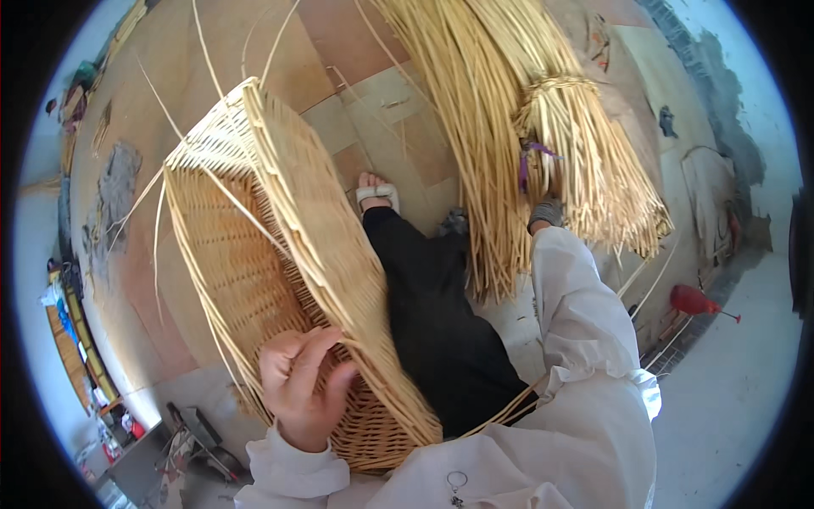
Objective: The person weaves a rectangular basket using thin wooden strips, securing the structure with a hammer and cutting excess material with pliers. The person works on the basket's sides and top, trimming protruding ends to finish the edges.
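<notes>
A long rectangular wicker basket (pixel 335 229) leans on its side to the left of my leg, its hollow facing left. Loose rod ends stick out from its far end. My bare left hand (pixel 303 382) is closed on the near part of its rim, thumb and fingers curled over the edge. To the right, my right hand (pixel 547 212), in a grey glove, reaches against a tied bundle of pale wicker rods (pixel 585 161), just under a purple tie (pixel 525 168). The bundle hides most of that hand's fingers. A longer sheaf of rods (pixel 462 93) lies alongside on the left.
My sandalled foot (pixel 376 195) is on the board-covered floor (pixel 280 51) between basket and rods. A red squeeze bottle with a thin spout (pixel 694 299) lies at right. Grey cloth (pixel 117 191) lies at left, with shelves of clutter (pixel 80 339) along the wall.
</notes>
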`<state>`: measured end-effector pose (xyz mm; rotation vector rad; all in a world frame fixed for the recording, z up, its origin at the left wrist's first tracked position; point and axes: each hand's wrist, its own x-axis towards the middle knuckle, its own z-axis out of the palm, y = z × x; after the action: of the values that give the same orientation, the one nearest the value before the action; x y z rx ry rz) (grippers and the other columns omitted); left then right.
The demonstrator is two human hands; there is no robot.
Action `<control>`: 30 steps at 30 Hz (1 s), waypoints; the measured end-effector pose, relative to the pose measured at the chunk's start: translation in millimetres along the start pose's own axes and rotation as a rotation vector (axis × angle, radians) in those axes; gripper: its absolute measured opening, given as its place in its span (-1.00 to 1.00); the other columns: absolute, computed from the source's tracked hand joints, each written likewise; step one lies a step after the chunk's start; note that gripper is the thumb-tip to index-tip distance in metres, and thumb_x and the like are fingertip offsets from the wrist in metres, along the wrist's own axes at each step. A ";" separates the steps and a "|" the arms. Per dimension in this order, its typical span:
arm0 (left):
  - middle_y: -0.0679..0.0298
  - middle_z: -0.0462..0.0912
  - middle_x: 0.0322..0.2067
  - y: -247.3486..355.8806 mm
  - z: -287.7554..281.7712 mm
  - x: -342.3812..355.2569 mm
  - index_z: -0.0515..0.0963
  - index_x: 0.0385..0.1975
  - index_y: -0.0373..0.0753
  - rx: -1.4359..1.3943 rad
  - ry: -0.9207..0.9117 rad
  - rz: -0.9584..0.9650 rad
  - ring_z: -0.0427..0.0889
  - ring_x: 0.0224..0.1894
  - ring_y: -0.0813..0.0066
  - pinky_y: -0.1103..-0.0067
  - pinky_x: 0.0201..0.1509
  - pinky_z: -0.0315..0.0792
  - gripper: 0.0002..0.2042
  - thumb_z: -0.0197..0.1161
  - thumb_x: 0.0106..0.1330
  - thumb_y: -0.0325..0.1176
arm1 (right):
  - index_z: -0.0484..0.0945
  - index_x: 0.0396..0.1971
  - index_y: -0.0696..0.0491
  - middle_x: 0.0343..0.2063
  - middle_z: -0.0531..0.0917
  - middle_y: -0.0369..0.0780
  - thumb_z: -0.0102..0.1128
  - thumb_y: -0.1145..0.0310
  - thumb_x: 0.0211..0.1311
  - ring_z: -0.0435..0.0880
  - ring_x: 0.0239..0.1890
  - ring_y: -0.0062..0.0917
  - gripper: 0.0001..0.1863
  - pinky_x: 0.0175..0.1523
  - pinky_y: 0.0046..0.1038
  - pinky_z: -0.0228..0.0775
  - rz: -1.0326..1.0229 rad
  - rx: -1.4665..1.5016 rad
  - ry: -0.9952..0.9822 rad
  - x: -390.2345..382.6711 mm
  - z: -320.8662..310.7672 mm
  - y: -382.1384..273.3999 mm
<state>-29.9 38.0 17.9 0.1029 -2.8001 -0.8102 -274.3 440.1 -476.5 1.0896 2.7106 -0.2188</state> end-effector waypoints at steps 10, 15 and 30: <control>0.12 0.49 -0.19 3.3 3.4 -4.9 0.53 -0.17 -0.32 0.058 0.039 0.050 0.48 -0.17 0.18 0.44 -0.09 0.39 -0.75 0.17 0.12 -0.56 | 0.57 -0.20 0.03 -0.23 0.62 -0.06 0.04 0.09 0.13 0.59 -0.11 -0.21 -0.63 -0.09 -0.30 0.45 -0.859 -0.878 -0.452 -70.4 -132.9 -30.6; 0.07 0.48 -0.16 13.2 -7.3 -0.7 0.52 -0.16 -0.35 -0.042 0.028 0.069 0.49 -0.15 0.09 0.38 -0.03 0.38 -0.77 0.14 0.19 -0.46 | 0.35 -0.44 0.10 -0.46 0.55 -0.25 0.41 0.56 -0.21 0.49 -0.52 -0.63 -0.63 -0.40 -0.61 0.41 -0.643 0.907 -0.477 -179.5 -336.9 -34.7; 0.30 0.56 -0.45 -7.7 -38.3 -33.0 0.47 -0.13 -0.32 -1.309 0.159 -0.724 0.51 -0.52 0.62 0.76 -0.64 0.31 -0.63 -0.10 0.39 -0.12 | 0.34 -0.02 0.12 -0.20 0.52 -0.10 0.14 0.41 0.07 0.55 -0.29 -0.29 -0.58 -0.17 -0.40 0.45 -1.530 1.073 -0.268 -431.5 -374.6 -52.5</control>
<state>11.2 15.8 38.9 0.8739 -1.5335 -2.4010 -59.5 196.2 -3.7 -1.1264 2.3913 -1.8813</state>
